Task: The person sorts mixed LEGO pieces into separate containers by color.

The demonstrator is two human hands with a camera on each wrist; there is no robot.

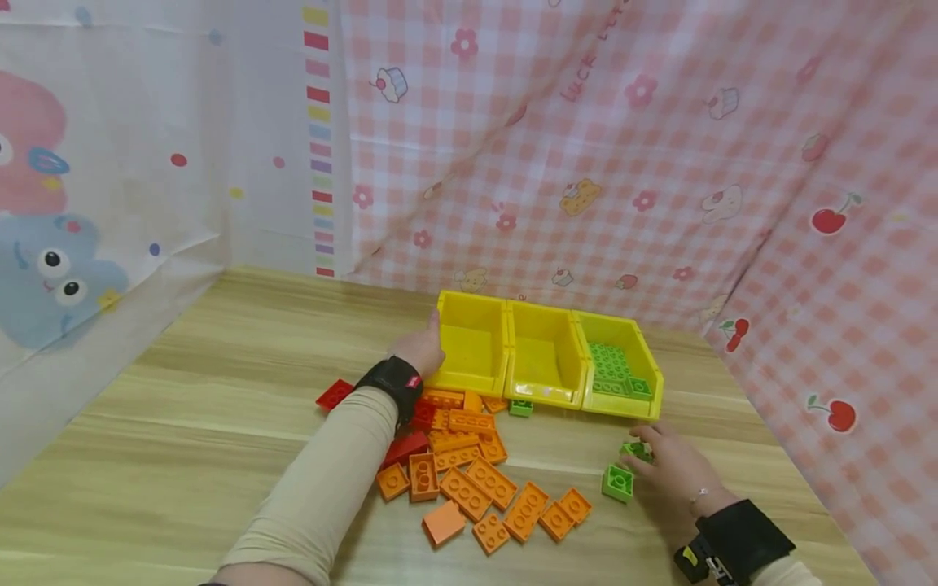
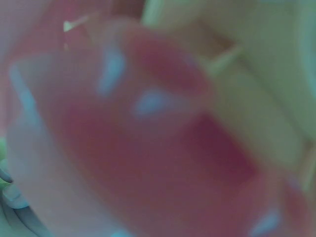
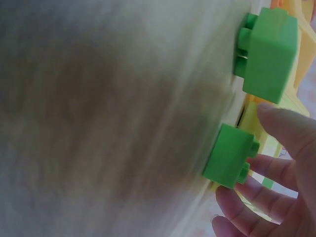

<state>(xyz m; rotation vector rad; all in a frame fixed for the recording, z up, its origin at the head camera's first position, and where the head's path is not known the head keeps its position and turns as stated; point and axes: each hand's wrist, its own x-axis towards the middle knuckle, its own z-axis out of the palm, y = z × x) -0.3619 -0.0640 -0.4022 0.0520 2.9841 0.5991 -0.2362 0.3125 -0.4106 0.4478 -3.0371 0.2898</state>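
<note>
My left hand (image 1: 419,352) touches the left side wall of the leftmost yellow bin (image 1: 469,338), one finger straight up along it. Part of that hand is hidden behind its wrist strap. In the left wrist view a blurred red brick (image 2: 148,148) fills most of the picture. On the right, my right hand (image 1: 677,468) reaches over a green brick (image 1: 636,450), fingertips right at its studs and thumb apart from them. Its thumb tip overlaps a second green brick (image 3: 271,57) in the right wrist view; that brick (image 1: 619,483) lies just nearer on the table.
Many orange bricks (image 1: 528,511) and some red bricks (image 1: 335,395) lie before the bins. Green bricks (image 1: 611,364) fill part of the right bin (image 1: 645,404); the middle bin (image 1: 545,391) adjoins it. One green brick (image 1: 521,408) sits below its front. Printed cloth (image 1: 513,163) hangs behind.
</note>
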